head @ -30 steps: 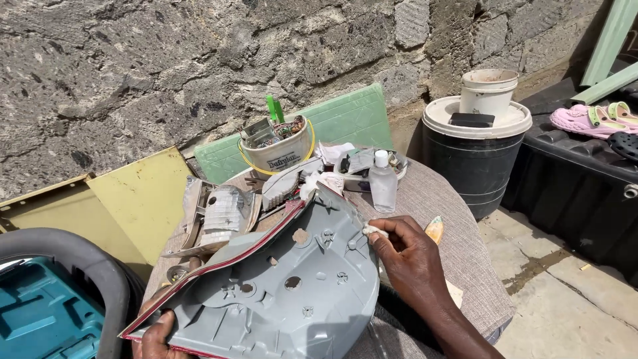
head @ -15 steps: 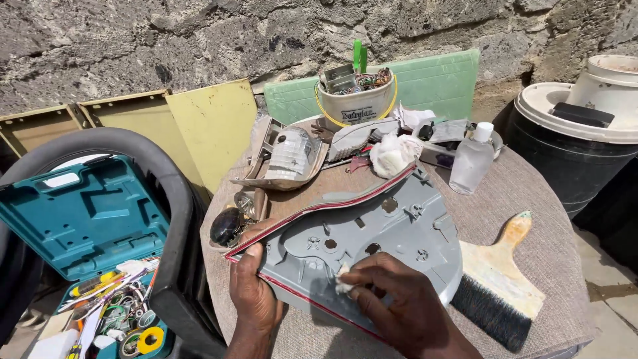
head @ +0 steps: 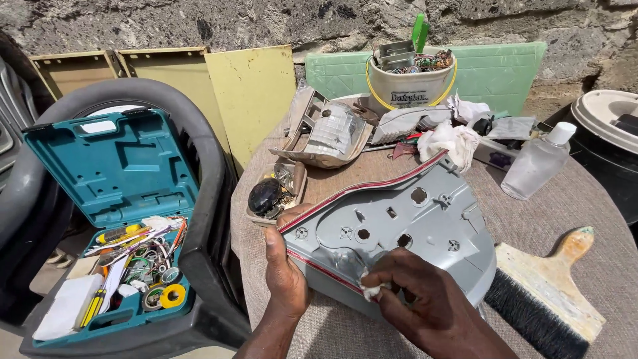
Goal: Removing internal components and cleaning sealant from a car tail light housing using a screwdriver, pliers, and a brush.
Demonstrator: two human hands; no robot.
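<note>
Grey housing: matt moulded plastic, smooth, edged with a glossy red strip; at its 6 o'clock edge the right hand presses a small white wad, seemingly cloth, while the left hand grips the 9 o'clock edge. Table: coarse woven grey-brown cloth; at 4 o'clock, brush of pale painted wood with black bristles; at 2 o'clock, clear glossy plastic bottle. At 9 o'clock, teal case of textured matt plastic; behind, rough stone wall.
</note>
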